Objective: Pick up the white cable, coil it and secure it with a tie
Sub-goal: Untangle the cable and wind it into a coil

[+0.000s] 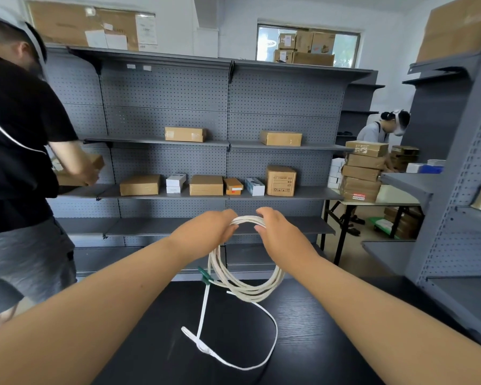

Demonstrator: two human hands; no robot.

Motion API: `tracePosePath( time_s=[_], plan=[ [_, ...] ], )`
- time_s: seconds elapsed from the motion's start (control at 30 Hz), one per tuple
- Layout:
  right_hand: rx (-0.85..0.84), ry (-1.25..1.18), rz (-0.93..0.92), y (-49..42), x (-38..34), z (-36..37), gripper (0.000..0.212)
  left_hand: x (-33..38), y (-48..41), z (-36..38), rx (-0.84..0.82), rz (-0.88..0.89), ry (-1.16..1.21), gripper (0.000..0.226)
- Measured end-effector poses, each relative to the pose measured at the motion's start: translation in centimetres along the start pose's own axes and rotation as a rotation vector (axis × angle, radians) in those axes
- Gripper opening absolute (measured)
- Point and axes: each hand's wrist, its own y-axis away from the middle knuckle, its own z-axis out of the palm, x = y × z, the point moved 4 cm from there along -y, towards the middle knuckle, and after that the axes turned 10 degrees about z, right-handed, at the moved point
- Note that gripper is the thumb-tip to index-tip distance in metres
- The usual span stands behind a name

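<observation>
Two bare forearms are stretched forward from the bottom corners over a black table [303, 329], on which the loose tail of the white cable [247, 287] is laid in a wide curve ending in a flat connector near the front edge. Above the table the rest of the cable is held up as a coil of several loops, its lowest turns hanging just over the tabletop. The top of the coil is gripped from both sides: the left hand [203, 232] is closed around the strands on one side, and the right hand [278, 232] is curled over them on the other, fingers wrapped down (the two hands are close but not touching). A green tie [206, 275] is seen at the left edge of the coil, where a straight run of cable drops to the table; whether it is fastened cannot be told. Grey pegboard shelving [178, 107] with cardboard boxes [185, 134] is set behind the table. A person in a black shirt [14, 134] is stood at the left, handling a box.
</observation>
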Motion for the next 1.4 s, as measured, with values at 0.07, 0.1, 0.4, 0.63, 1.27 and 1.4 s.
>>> tracePosePath(
  time_s=[0.07, 0.1, 0.4, 0.63, 1.27, 1.4],
  plan=[
    [-0.003, 0.037, -0.035, 0.0, -0.2, 0.1, 0.026, 0.2, -0.2, 0.1, -0.017, 0.019, -0.017, 0.021],
    [0.0, 0.048, -0.045, 0.0, -0.3, 0.1, 0.023, 0.2, -0.2, 0.1, -0.007, 0.025, 0.005, 0.02],
    [0.096, -0.137, 0.11, -0.8, 1.2, -0.9, 0.018, -1.9, 1.4, 2.6, 0.077, -0.312, 1.081, 0.033],
    [0.231, -0.339, 0.254, -1.4, 2.5, -1.8, 0.016, -2.0, 1.9, 3.9, 0.112, -0.33, 1.376, 0.051],
    [0.413, -0.542, 0.373, -2.1, 3.7, -2.4, 0.015, -0.8, 2.4, 6.5, 0.2, -0.469, 1.386, 0.081],
    [0.388, -0.514, 0.36, -2.1, 3.4, -2.0, 0.016, 0.2, 1.4, 6.3, 0.26, -0.461, 1.366, 0.044]
  ],
)
